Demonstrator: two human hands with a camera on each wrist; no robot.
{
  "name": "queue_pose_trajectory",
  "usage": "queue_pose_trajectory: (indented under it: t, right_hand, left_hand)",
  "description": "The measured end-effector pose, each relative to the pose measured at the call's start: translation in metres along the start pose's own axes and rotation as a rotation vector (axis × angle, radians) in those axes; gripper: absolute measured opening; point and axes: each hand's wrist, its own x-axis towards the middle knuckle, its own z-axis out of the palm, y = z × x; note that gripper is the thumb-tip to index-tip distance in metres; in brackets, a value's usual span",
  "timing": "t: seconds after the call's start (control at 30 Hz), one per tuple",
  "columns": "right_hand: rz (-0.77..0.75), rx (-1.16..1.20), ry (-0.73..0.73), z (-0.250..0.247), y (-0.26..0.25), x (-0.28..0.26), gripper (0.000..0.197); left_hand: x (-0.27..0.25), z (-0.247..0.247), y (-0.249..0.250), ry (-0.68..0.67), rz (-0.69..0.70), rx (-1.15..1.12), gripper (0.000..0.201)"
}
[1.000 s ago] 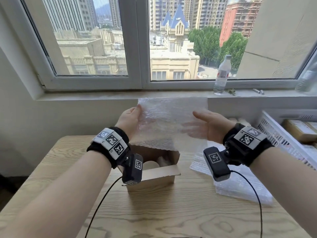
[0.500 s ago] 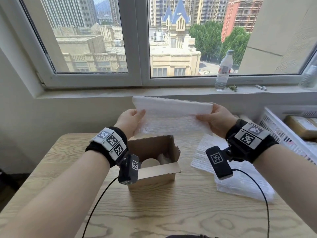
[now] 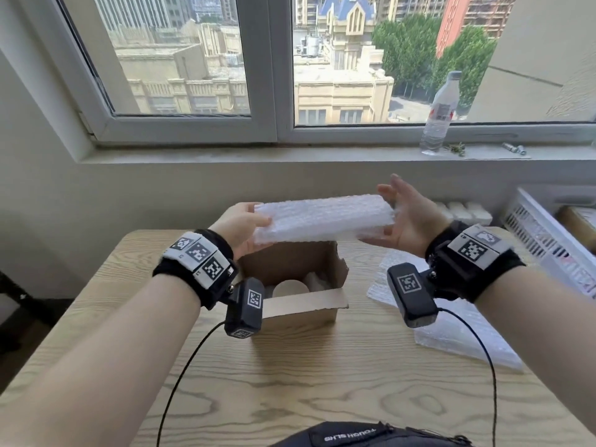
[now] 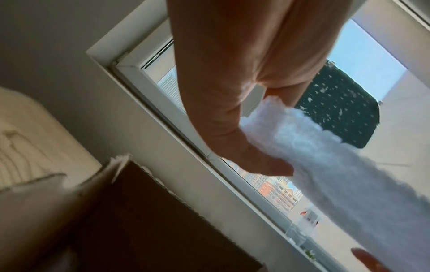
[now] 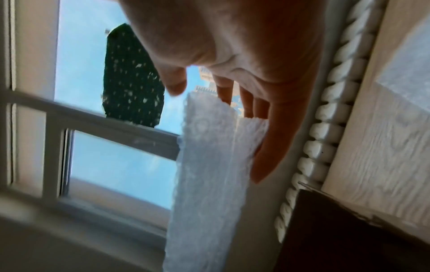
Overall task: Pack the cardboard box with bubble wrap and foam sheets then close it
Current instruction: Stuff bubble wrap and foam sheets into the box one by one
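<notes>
So on the left, the left hand (image 3: pixel 240 229) is pinching one end of the folded bubble wrap (image 3: pixel 324 219), thumb on top and fingers curled under it; the left wrist view shows that pinch clearly. My guess is that it's acting as the anchor so the folds don't spring open.

The pad is folded into a long strip and held level in the air right above the open cardboard box (image 3: pixel 298 285), not touching it. Looks folded down to about the box's width so it can drop in as a cushion layer. Inside the box there's a round white thing (image 3: pixel 290 288), can't tell what it is. The near flap is folded outward, so nothing's closed yet.

The right hand (image 3: pixel 408 221) isn't gripping at all: fingers straight and spread, palm cupping the other end of the strip, probably just squaring it up.

Right of the box, more bubble wrap sheets (image 3: pixel 458 337) lie flat on the wooden table (image 3: pixel 322 382), and a white plastic basket (image 3: pixel 548 250) sits at the edge. The table is pushed up under a window, with a water bottle (image 3: pixel 440 114) standing on the windowsill (image 3: pixel 225 153).
</notes>
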Motion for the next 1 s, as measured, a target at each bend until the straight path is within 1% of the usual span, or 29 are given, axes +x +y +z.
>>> queue_pose_trajectory:
  t: [0.03,0.07,0.1,0.13,0.17,0.2,0.27,0.37,0.4,0.47,0.53,0.6,0.67,0.73,0.8,0.9,0.93,0.97,1.0]
  right_hand:
    - [-0.035,-0.118,0.013,0.003,0.005,0.001,0.031]
    - [-0.113,-0.302,0.041,0.007,0.011,0.002,0.036]
    - [-0.207,-0.511,0.079,0.011,0.018,0.005,0.042]
    - [-0.3,-0.703,0.123,0.015,0.026,0.008,0.041]
    - [-0.372,-0.846,0.162,0.021,0.034,0.01,0.036]
    - [-0.41,-0.944,0.19,0.026,0.042,0.013,0.03]
    - [-0.421,-1.089,0.202,0.038,0.055,0.021,0.024]
    - [-0.368,-1.294,0.162,0.051,0.074,0.035,0.031]
    - [-0.338,-1.372,0.138,0.054,0.081,0.04,0.035]
    - [-0.29,-1.503,0.083,0.058,0.092,0.048,0.041]
    - [-0.276,-1.605,0.043,0.058,0.103,0.053,0.042]
    - [-0.282,-1.671,0.041,0.054,0.111,0.059,0.04]
    - [-0.27,-1.72,0.069,0.051,0.118,0.061,0.037]
    - [-0.241,-1.812,0.056,0.048,0.125,0.061,0.034]
    - [-0.227,-1.902,0.029,0.047,0.13,0.059,0.031]
    - [-0.299,-1.939,0.026,0.049,0.134,0.053,0.025]
    - [-0.323,-1.943,-0.014,0.052,0.136,0.052,0.026]
    - [-0.312,-1.941,-0.064,0.054,0.138,0.051,0.027]
    - [-0.243,-1.918,-0.096,0.056,0.141,0.051,0.029]
  left_hand:
    - [0.001,-0.002,-0.004,0.04,0.011,0.052,0.024]
    - [0.003,-0.005,-0.01,0.091,0.025,0.136,0.03]
    - [0.003,-0.007,-0.015,0.143,0.042,0.27,0.033]
    - [0.004,-0.009,-0.02,0.192,0.056,0.435,0.034]
    - [0.004,-0.01,-0.024,0.246,0.064,0.598,0.037]
    - [0.003,-0.011,-0.029,0.285,0.064,0.73,0.041]
    - [0.003,-0.013,-0.04,0.31,0.044,0.904,0.048]
    - [0.0,-0.009,-0.054,0.31,0.07,1.184,0.048]
    - [-0.002,-0.006,-0.059,0.28,0.092,1.282,0.047]
    - [-0.001,0.002,-0.07,0.165,0.158,1.437,0.039]
    - [0.001,0.011,-0.084,0.056,0.174,1.503,0.032]
    - [0.004,0.02,-0.098,-0.026,0.086,1.516,0.043]
    - [0.007,0.028,-0.112,-0.064,-0.022,1.541,0.059]
    - [0.009,0.034,-0.121,-0.073,-0.101,1.55,0.071]
    - [0.013,0.036,-0.128,-0.059,-0.146,1.536,0.078]
    - [0.017,0.036,-0.13,-0.035,-0.193,1.505,0.084]
    - [0.017,0.036,-0.13,-0.041,-0.198,1.51,0.084]
    - [0.017,0.036,-0.13,-0.048,-0.204,1.518,0.084]
    - [0.017,0.037,-0.128,-0.058,-0.212,1.52,0.082]
